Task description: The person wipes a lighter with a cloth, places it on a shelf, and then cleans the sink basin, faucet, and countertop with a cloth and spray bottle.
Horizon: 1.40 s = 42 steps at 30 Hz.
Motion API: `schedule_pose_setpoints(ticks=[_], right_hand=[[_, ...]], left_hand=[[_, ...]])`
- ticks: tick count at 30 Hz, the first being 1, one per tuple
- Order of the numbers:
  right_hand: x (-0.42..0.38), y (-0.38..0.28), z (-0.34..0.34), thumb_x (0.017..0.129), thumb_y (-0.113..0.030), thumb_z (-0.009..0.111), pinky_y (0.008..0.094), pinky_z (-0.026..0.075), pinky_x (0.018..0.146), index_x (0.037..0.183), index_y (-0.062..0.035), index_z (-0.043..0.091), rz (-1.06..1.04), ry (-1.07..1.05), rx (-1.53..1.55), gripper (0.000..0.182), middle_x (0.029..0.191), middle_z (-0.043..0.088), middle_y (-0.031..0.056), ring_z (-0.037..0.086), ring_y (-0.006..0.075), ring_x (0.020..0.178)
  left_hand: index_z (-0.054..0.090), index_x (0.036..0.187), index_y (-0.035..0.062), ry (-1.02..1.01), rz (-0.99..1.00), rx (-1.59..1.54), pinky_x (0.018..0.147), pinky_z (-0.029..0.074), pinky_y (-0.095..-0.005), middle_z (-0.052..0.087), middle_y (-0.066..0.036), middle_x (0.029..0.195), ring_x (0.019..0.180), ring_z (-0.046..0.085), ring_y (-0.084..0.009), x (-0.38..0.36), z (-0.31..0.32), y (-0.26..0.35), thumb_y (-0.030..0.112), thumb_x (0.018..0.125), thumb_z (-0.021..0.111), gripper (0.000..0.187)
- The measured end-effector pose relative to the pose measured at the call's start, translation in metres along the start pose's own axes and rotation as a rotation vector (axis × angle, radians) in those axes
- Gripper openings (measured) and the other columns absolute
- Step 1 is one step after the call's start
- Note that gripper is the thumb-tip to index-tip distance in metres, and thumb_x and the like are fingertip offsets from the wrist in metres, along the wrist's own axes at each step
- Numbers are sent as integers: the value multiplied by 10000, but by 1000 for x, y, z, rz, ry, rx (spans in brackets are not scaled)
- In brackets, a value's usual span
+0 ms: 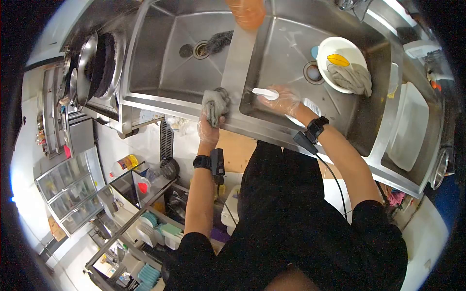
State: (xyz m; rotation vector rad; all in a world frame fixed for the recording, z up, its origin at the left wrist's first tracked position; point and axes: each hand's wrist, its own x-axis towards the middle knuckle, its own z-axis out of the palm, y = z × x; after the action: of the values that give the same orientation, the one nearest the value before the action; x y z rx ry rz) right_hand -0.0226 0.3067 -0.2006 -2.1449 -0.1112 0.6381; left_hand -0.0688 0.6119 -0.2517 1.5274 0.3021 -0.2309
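My left hand [208, 132], in a clear plastic glove, is closed around a bunched grey cloth [215, 105] against the sink's front rim, near the divider. My right hand [286, 101], also gloved, grips a white spray bottle [265, 93] over the front of the right sink basin [286, 53]. Its nozzle points left, toward the divider; my fingers and palm hide part of the body. Beyond my right hand, a white bowl [326, 48] sits in that basin, holding another grey cloth [353, 77] and a yellow oval piece [338, 59].
In the left basin [162, 63], a dark scrubber-like thing [219, 42] lies by the drain. An orange shape [246, 12] covers the divider's far end. A white tub [407, 126] stands at the right. Metal pans [87, 68] lean at the left; shelves with dishes [150, 228] are below.
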Motion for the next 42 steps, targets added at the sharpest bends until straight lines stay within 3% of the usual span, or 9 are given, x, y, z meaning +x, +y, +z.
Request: schedule_pose_setpoints(ticks=[15,19,25,28,35,37,39,41,42], right_hand=[[-12,7,7,828,-501,589,393,488,725,917,-133,651,-106,-130,-148,384,837,624,119,594,322,822],[-6,33,24,836,-515,563,393,497,722,931,-139,649,-238,-41,47,398,856,625,127,591,335,806],[-9,24,14,840,-502,576,379,494,806,988,-109,642,-98,-233,-293,425,938,642,127,600,323,881],[14,57,44,827,-490,608,379,480,831,1017,-99,642,-103,-119,212,436,975,642,139,593,320,927],[-16,7,-4,835,-515,644,401,469,851,1073,-90,649,-170,-67,-126,487,1006,644,145,596,322,969],[-29,20,-19,812,-507,697,350,482,812,1124,-88,651,-95,144,-59,525,984,666,118,626,236,940],[-43,34,-49,837,-507,655,422,489,821,1166,-115,627,-102,271,88,512,1080,662,144,630,295,950],[-62,56,-64,876,-435,639,428,492,848,1212,-89,618,-83,248,718,483,1112,669,117,635,249,998],[-66,81,-63,878,-417,645,421,496,845,1203,-79,623,-143,261,949,469,1104,673,111,638,239,1000]], left_hand=[[486,1324,110,9,-13,-118,735,548,-318,578,-48,1224,1044,591,-189,1,-1,-4,280,980,405,392],[502,1308,117,70,-217,-399,737,556,-314,576,-45,1232,1051,594,-193,6,1,1,280,985,428,369],[497,1308,119,102,-230,-420,740,556,-323,574,-48,1237,1067,587,-200,4,2,2,304,984,438,378],[486,1314,117,82,-179,-364,757,553,-337,565,-55,1250,1084,578,-207,3,-4,-9,322,983,439,393],[479,1309,83,170,-276,-542,787,549,-363,548,-74,1268,1097,571,-243,4,-3,-5,328,990,425,406],[500,1274,60,16,-76,-43,807,541,-370,569,-79,1226,1071,576,-235,0,-9,0,306,991,425,382],[528,1233,42,-62,62,292,825,529,-368,597,-81,1176,1031,586,-223,-8,-5,15,281,988,433,355],[556,1206,47,-1,-349,-817,814,519,-347,623,-81,1154,1005,600,-212,-4,-15,28,248,963,496,321],[562,1202,49,-7,-341,-831,817,519,-345,627,-78,1157,1016,601,-210,-5,-20,33,247,961,507,317]])
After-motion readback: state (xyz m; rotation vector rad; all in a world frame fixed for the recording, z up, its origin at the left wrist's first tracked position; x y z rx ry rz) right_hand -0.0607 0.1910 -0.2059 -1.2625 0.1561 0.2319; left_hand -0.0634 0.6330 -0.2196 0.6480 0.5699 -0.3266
